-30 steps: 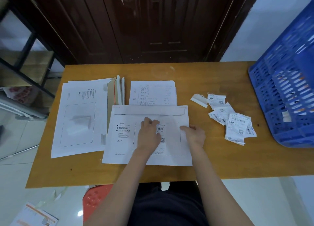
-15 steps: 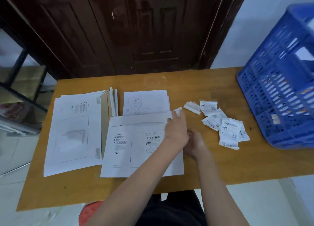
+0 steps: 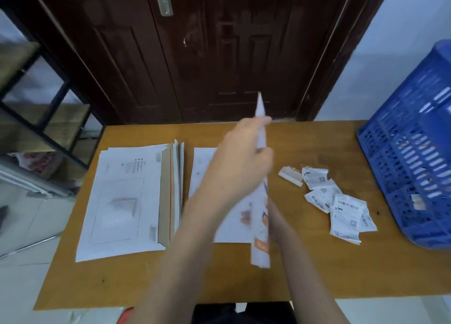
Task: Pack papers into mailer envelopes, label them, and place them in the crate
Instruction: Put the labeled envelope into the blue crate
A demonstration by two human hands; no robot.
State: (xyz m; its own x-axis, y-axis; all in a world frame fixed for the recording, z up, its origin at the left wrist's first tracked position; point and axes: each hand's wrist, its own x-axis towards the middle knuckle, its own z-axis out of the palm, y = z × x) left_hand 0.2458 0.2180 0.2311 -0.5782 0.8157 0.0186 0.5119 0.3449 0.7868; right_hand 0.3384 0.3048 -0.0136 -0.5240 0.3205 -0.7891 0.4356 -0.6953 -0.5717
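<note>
1. Envelope [image 3: 260, 138] stands almost on edge above the middle of the table [image 3: 317, 270], seen edge-on and blurred, its upper tip up against the dark door [image 3: 219, 55] behind.
2. My left hand [image 3: 244, 157] grips the envelope near its upper part, fingers curled round the edge.
3. My right hand [image 3: 274, 222] is at the envelope's lower part, mostly hidden behind it; I cannot tell how its fingers lie.
4. An orange patch shows on the envelope's lower end, just above the table surface.
5. Under my left arm a sheet of paper [image 3: 231, 226] lies flat on the table, with more papers [image 3: 202, 167] beyond it toward the door.
6. To the left lies a stack of flat white mailers [image 3: 122, 201], with a few more standing on edge along its right side, brown card showing.
7. To the right of the envelope a loose heap of labels [image 3: 341, 206] lies on the table, with a small folded strip [image 3: 290, 176] at its upper left.
8. A blue crate [image 3: 415, 153] sits at the table's right end, well apart from the envelope, tilted, something pale visible through its slots.
9. A dark shelf frame [image 3: 44, 118] stands on the left beyond the table.
</note>
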